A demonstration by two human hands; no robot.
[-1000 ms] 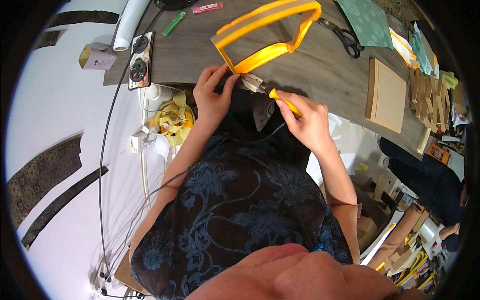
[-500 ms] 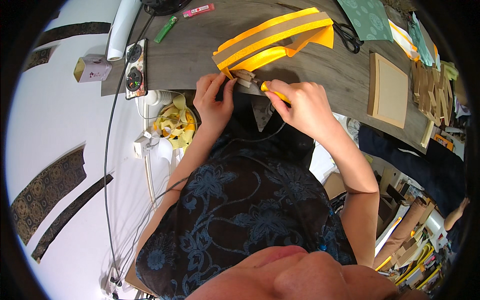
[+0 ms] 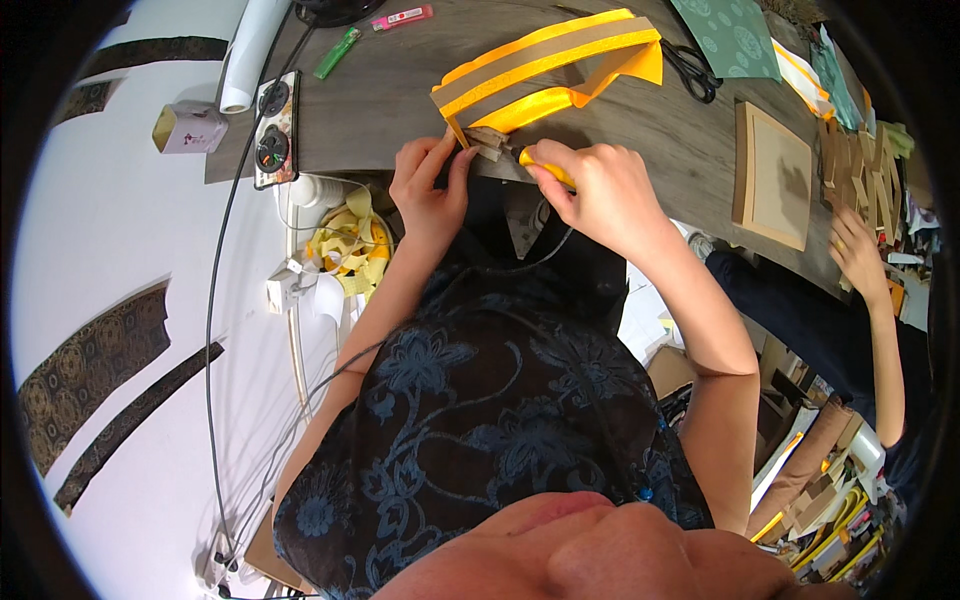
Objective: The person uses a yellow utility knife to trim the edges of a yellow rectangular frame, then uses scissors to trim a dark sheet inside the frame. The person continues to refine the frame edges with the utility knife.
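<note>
A box frame of grey-brown board edged with shiny yellow-orange fabric (image 3: 545, 62) stands on the table before me. My left hand (image 3: 432, 188) pinches its near left corner, where a fabric flap hangs down. My right hand (image 3: 603, 195) is wrapped round a yellow-handled corded tool (image 3: 548, 168), which looks like a soldering iron. The tool points left at small pale wood pieces (image 3: 488, 143) beside the pinched corner, by the table's near edge. Whether its tip touches them is hard to make out.
Black scissors (image 3: 692, 70) lie right of the frame, near a green patterned sheet (image 3: 728, 38) and a shallow board tray (image 3: 775, 180). A power strip (image 3: 275, 130) and lighter (image 3: 337, 53) are left. Another person's hand (image 3: 855, 250) is at stacked board strips (image 3: 868, 180).
Another person's arm has reached up to the board strips at the right. My two hands keep their grips, with the fabric corner and tool only slightly shifted.
</note>
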